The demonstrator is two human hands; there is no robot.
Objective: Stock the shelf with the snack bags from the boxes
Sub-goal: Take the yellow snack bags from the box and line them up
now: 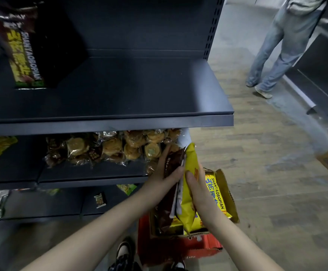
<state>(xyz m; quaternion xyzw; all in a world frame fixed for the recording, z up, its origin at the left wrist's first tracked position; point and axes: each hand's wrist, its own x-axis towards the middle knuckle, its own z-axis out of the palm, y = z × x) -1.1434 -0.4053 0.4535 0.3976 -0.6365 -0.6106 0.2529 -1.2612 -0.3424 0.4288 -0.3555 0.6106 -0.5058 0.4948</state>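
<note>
Above the open box (226,189) on the floor (266,173), near the right end of the shelf (120,122), the left hand (166,173) grips a brown bag (166,208). The right hand (200,192) grips a yellow bag (190,159). Their fingers (176,173) curl round both. More bags sit squashed between them, too hidden to count.

Matt metal, glossy plastic, worn cardboard
The shelf (120,90) looks matt dark metal; the snack bags (187,192) are glossy plastic; the box (225,194) is rough cardboard.
</note>
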